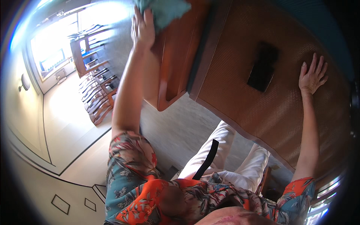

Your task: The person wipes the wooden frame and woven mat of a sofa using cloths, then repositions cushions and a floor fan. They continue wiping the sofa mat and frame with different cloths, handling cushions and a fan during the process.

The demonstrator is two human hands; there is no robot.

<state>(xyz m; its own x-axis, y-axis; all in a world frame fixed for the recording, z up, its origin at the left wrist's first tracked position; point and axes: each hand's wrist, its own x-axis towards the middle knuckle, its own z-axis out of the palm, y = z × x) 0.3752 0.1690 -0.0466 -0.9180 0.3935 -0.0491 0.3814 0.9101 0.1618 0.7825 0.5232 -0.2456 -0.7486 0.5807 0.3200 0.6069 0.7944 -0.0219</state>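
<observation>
My left hand (pixel 143 31) reaches out at the top left, with its fingers at a green cloth (pixel 171 12) that it appears to hold. The cloth lies against a reddish-brown wooden piece of furniture (pixel 180 53) and runs off the upper edge of the view. Flat on a brown woven mat (pixel 233 84) rests my right hand (pixel 313 74), fingers apart and nothing in its grasp. Between the two hands, a dark flat rectangular object (pixel 260 76), possibly a phone, lies on the mat; its far part is blurred.
Grey floor (pixel 168 126) shows between the furniture and my legs in white trousers (pixel 211 152). A black strap (pixel 206 160) hangs before my waist. Wooden chairs (pixel 95 98) stand at the left, near a bright window (pixel 53 62). A dark gap separates the wooden furniture from the mat.
</observation>
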